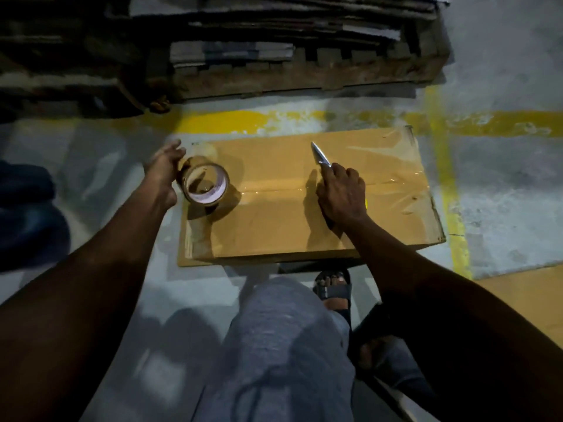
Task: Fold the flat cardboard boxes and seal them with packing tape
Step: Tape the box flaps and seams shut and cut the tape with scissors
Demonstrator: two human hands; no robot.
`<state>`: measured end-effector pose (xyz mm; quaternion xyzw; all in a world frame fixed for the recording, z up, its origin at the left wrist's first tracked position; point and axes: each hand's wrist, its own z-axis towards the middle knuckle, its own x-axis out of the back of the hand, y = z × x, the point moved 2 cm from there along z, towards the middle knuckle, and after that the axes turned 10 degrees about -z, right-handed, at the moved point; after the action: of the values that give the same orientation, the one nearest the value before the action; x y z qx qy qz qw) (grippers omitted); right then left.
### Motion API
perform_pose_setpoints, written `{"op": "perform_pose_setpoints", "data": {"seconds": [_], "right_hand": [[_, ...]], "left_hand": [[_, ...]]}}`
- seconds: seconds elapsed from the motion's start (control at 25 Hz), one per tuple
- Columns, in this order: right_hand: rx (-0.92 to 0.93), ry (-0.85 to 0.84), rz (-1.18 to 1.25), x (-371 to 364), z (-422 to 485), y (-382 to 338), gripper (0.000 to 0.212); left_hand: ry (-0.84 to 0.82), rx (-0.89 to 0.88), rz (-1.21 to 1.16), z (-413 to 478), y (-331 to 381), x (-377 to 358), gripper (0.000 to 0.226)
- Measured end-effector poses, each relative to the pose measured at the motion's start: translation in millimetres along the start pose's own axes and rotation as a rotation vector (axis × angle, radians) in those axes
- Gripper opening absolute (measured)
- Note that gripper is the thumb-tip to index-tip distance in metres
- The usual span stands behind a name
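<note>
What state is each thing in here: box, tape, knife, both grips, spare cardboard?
cardboard box: folded up, flaps closed, clear tape over centre seam and right end.
tape roll: tilted on edge at the box's left end.
knife: blade bare, pointing away, above the box.
left-hand grip: holds the tape roll.
right-hand grip: holds the knife.
flat cardboard: stacked unfolded on the pallet.

knife (320, 156) handle hidden in right hand (342, 194), cardboard stack (274, 16) cropped at top

Both arms reaching forward, hands apart.
Left hand (164, 175) is gripping tape roll (210, 198); right hand (342, 196) is clasping knife (320, 156), blade pointing away from wrist.
</note>
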<state>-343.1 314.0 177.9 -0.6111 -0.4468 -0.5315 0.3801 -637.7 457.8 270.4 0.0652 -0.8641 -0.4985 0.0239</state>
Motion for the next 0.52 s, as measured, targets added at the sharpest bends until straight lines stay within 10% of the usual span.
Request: {"op": "perform_pose_setpoints", "data": {"seconds": [0.52], "right_hand": [[-0.366, -0.115, 0.037, -17, 2, 58, 0.062]], "left_hand": [[-0.096, 0.111, -0.183, 20, -47, -13, 0.03]]}}
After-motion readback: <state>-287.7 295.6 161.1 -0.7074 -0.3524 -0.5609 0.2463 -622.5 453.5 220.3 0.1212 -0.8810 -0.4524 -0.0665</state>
